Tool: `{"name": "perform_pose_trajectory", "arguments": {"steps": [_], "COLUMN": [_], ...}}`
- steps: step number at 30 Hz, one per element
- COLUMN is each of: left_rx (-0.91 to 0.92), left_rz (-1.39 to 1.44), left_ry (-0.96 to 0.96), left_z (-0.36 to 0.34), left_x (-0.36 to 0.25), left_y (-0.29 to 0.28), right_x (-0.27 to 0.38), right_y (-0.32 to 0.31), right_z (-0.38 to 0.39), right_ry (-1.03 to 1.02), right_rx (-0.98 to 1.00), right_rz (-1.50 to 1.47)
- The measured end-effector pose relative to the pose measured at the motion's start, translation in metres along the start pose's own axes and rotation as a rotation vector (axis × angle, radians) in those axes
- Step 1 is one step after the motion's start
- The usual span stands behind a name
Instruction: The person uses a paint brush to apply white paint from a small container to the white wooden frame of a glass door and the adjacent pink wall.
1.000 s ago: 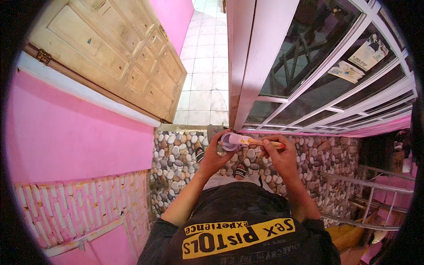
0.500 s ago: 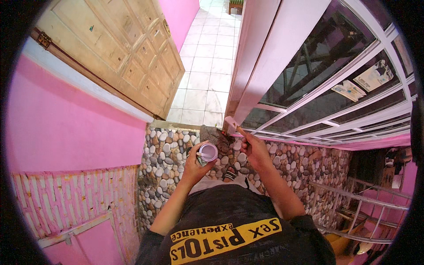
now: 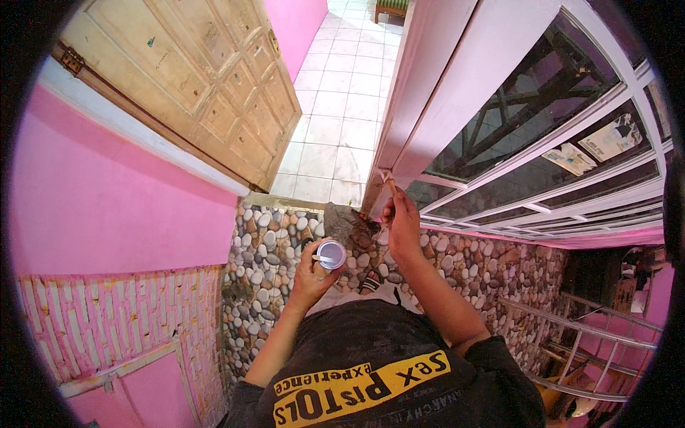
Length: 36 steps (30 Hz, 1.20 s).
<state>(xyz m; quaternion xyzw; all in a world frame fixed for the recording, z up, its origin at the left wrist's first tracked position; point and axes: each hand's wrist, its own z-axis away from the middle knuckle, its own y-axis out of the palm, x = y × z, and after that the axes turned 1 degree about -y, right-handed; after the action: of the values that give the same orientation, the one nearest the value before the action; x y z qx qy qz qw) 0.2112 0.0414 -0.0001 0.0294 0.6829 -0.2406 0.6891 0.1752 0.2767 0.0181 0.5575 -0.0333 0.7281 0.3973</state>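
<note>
My left hand (image 3: 311,277) is wrapped around a small open paint can (image 3: 332,255) in front of my waist. Pale lilac paint shows inside it, and a light-coloured stick leans over its rim. In my right hand (image 3: 403,220) is a paintbrush (image 3: 389,185) gripped by its wooden handle, fingers closed. Its bristles meet the lower part of the whitish-pink door frame (image 3: 421,135), by the doorway's right side.
A worn wooden door (image 3: 214,78) stands open at the left, with white floor tiles (image 3: 328,128) beyond. A crumpled grey-brown cloth (image 3: 346,225) lies at the threshold. Glass panes (image 3: 528,93) fill the right side. A metal ladder (image 3: 592,328) is at the lower right, over pebble-patterned flooring (image 3: 264,285).
My right hand has moved up and away from me, bringing the brush from in front of the frame onto it. The paint can has shifted only slightly.
</note>
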Motion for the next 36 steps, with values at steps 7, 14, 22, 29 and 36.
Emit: {"name": "perform_pose_trajectory", "arguments": {"steps": [7, 14, 22, 29, 36], "left_rx": [-0.007, -0.008, -0.016, 0.027, 0.018], "left_rz": [0.014, -0.019, 0.001, -0.009, 0.012], "left_ry": [0.017, 0.058, 0.014, -0.002, -0.079], "left_z": [-0.006, -0.006, -0.002, -0.002, 0.001], "left_x": [-0.005, 0.000, -0.002, -0.002, -0.004], "left_y": [0.004, 0.007, -0.001, -0.007, -0.010], "right_x": [0.001, -0.035, 0.006, -0.061, -0.084], "right_y": [0.002, -0.014, 0.008, -0.046, -0.038], "right_z": [0.039, 0.000, 0.040, 0.020, -0.014], "right_ry": [-0.108, 0.083, -0.235, -0.136, 0.049], "right_rx": [0.034, 0.018, 0.105, 0.043, -0.049], "right_rz": [0.019, 0.190, 0.103, 0.521, 0.245]}}
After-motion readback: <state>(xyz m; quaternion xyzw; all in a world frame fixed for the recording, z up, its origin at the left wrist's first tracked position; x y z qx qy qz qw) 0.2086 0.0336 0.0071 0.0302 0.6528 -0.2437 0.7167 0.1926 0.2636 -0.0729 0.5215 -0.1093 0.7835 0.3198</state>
